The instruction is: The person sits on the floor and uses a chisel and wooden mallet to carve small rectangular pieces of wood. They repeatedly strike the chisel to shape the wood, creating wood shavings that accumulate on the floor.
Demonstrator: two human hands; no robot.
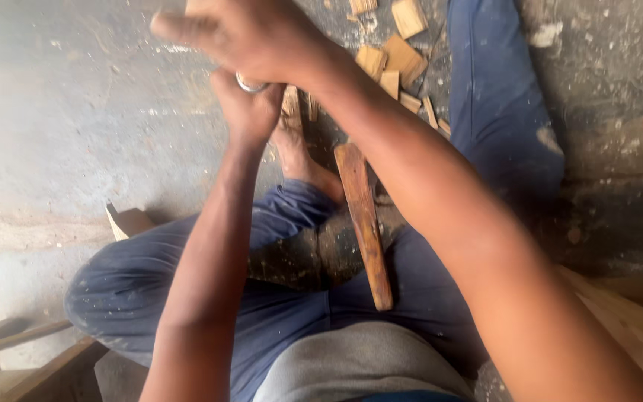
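Grey concrete floor (68,126) with scattered wood offcuts (400,59).

Bare forearms, dusty blue trousers (277,298), grey shirt (359,365), bare foot (295,152)

Small metal ring (250,84) between both hands

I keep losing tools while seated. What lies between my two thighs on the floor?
In the head view, a long wooden handle lies on the bare concrete floor between the thighs, beside the bare foot.
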